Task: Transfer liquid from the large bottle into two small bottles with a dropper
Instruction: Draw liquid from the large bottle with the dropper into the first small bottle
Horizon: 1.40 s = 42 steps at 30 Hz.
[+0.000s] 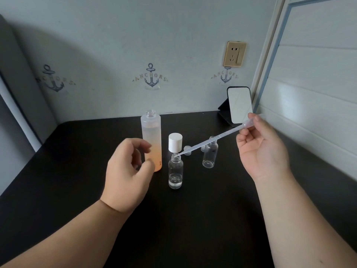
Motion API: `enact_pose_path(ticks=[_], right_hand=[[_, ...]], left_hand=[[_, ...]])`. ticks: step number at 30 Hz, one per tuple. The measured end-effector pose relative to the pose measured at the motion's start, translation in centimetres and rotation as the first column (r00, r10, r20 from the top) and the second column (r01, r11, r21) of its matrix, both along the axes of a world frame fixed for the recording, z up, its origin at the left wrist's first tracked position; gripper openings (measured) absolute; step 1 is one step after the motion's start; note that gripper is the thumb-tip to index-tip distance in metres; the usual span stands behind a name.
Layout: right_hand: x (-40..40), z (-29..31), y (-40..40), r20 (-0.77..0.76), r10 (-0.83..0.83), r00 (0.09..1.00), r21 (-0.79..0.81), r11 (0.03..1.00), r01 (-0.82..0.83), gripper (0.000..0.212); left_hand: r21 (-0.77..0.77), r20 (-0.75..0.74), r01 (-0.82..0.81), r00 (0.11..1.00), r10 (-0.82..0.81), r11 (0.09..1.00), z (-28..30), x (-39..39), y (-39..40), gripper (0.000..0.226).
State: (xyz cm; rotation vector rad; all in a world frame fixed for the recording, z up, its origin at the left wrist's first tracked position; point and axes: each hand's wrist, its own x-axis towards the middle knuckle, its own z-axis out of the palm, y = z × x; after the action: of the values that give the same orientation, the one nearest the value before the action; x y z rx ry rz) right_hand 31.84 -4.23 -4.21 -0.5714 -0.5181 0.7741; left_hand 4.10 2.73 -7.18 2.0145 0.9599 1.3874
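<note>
A tall frosted large bottle [151,138], uncapped, with an orange tint low down, stands on the black table [193,219]. In front of it a small clear bottle [175,172] holds a little clear liquid at its bottom. A second small clear bottle [210,154] stands to the right and farther back. My right hand [260,149] pinches the bulb of a clear plastic dropper [212,139], whose tip is at the mouth of the near small bottle. My left hand [129,171] hovers with loosely curled fingers in front of the large bottle and holds nothing.
A white cap [175,142] stands behind the near small bottle. Small clear caps [187,149] lie beside it. A phone on a dark stand [239,105] leans at the back right corner. Walls close the table at the back and the right.
</note>
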Motion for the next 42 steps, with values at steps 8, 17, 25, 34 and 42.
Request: enact_pose_path(ticks=[8,17,25,34,42], right_hand=[[-0.5,0.4,-0.2,0.012,-0.024,1.000,0.001,1.000,0.024,0.014],[-0.6,0.6,-0.3,0.005,-0.038,0.999,0.006,0.999,0.038,0.015],[-0.4,0.6,-0.3,-0.031,-0.062,0.998,-0.005,0.998,0.062,0.016],[-0.2,0.4,-0.1,-0.023,-0.056,0.998,-0.032,0.998,0.055,0.016],[0.0,0.2,-0.2,-0.003,-0.049,0.999,-0.044,0.998,0.049,0.010]], left_hand=[[-0.195,-0.245,0.212,0.935,-0.257,0.958,-0.3,1.0,0.1,0.037],[-0.140,-0.424,0.220,0.868,-0.259,0.965,-0.3,1.6,0.1,0.032],[-0.110,-0.381,0.242,0.886,-0.265,0.964,-0.4,1.3,0.3,0.036],[-0.105,-0.386,0.248,0.882,-0.269,0.963,-0.6,1.3,0.5,0.034],[-0.113,-0.382,0.264,0.878,-0.288,0.958,-0.5,1.3,0.6,0.041]])
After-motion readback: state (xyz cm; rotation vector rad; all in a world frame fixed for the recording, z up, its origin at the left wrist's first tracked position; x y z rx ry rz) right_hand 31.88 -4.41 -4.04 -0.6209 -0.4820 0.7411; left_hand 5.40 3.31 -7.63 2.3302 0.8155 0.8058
